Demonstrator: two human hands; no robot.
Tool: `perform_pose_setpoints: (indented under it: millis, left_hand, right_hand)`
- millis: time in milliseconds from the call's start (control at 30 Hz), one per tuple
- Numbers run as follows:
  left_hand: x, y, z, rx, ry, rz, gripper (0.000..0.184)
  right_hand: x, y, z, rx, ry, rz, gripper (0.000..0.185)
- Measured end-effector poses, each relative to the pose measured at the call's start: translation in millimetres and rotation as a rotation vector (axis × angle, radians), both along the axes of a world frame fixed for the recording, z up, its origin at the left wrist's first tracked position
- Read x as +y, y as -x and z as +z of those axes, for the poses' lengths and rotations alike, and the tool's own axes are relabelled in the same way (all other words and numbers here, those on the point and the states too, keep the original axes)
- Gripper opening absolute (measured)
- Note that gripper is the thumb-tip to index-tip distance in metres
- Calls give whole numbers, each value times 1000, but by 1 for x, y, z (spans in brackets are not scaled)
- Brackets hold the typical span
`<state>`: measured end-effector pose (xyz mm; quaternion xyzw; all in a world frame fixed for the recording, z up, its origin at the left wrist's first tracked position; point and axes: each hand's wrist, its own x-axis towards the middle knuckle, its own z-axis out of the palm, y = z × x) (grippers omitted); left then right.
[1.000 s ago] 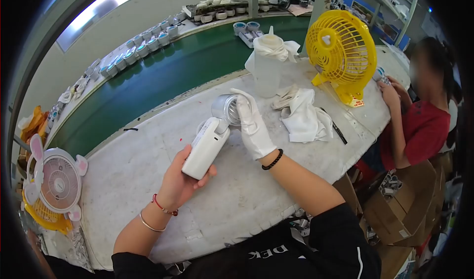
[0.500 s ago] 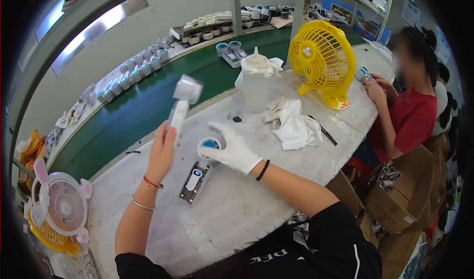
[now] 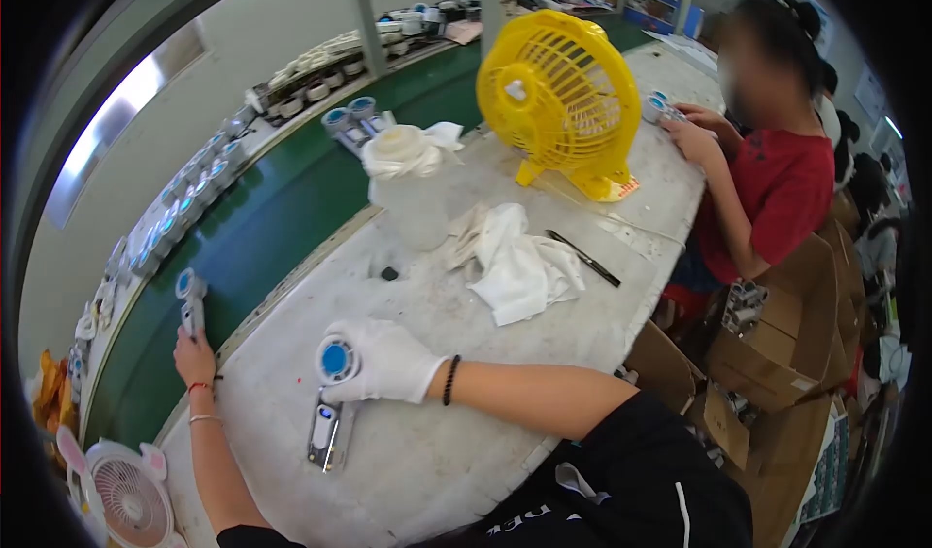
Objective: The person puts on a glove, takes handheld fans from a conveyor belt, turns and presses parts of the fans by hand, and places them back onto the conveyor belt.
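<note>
My bare left hand (image 3: pixel 193 358) is closed around the handle of a small handheld fan (image 3: pixel 189 286), out over the green conveyor belt (image 3: pixel 248 271). This fan's round blue-centred head points away from me. On the worktable (image 3: pixel 272 470), my right hand (image 3: pixel 390 362) in a white glove grips a second handheld fan (image 3: pixel 337 358) by its round head. That fan's body points toward me, with its inner parts and a small lit display showing; some fingers are hidden behind the head.
A yellow desk fan (image 3: pixel 558 101), white cloths (image 3: pixel 519 266), a black pen (image 3: pixel 582 257) and a translucent bottle (image 3: pixel 413 199) stand or lie beyond my right hand. Rows of fans (image 3: pixel 184 208) line the belt's far side. A co-worker in red (image 3: pixel 777 189) sits at right, near cardboard boxes (image 3: pixel 777 334).
My left hand has carried its fan leftward over the belt, and the blue face now shows. My right hand has closed on the other fan's head. The view has shifted.
</note>
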<state>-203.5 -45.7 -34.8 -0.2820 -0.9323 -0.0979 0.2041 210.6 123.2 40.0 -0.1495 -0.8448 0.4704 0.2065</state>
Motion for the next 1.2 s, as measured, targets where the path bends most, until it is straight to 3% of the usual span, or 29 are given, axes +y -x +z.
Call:
perform_pose_setpoints:
  millis: [133, 233, 300, 367, 433, 500, 700, 833, 867, 1000, 1133, 1200]
  left_hand:
    - [11, 1, 0, 310, -85, 3, 52]
    - [26, -68, 39, -29, -339, -356, 48]
    - [29, -131, 57, -498, -486, -585, 46]
    - [21, -198, 75, -994, -461, -849, 53]
    - [11, -253, 75, -1293, -484, -838, 61]
    - [1, -291, 103, -1788, -287, -771, 66]
    - [-38, -303, 71, -2046, -622, -672, 58]
    - [-55, -326, 89, -1743, -596, -564, 42]
    - [-55, -335, 95, -1552, -507, -587, 36]
    - [-64, -346, 92, -1427, -427, -637, 36]
    - [-57, -335, 65, -1290, -412, -746, 38]
    - [-46, -340, 70, -1425, -477, -733, 40]
  right_hand:
    - [1, -2, -6, -1, 38, -69, 64]
    - [7, -2, -7, 78, 129, -72, 65]
    - [8, -2, -2, 195, 258, -38, 64]
    - [7, 1, -6, 302, 231, -78, 63]
    - [4, 0, -8, 366, 193, -77, 62]
    - [3, -4, -5, 405, 144, -39, 62]
    - [-7, -11, -2, 399, 256, 79, 64]
    - [-26, -6, -17, 398, 463, 139, 58]
    - [-32, 0, -24, 417, 547, 163, 56]
    - [-29, -4, -16, 235, 880, 363, 45]
    - [-23, -5, -17, 256, 809, 316, 34]
    - [-17, -10, -13, 345, 767, 310, 31]
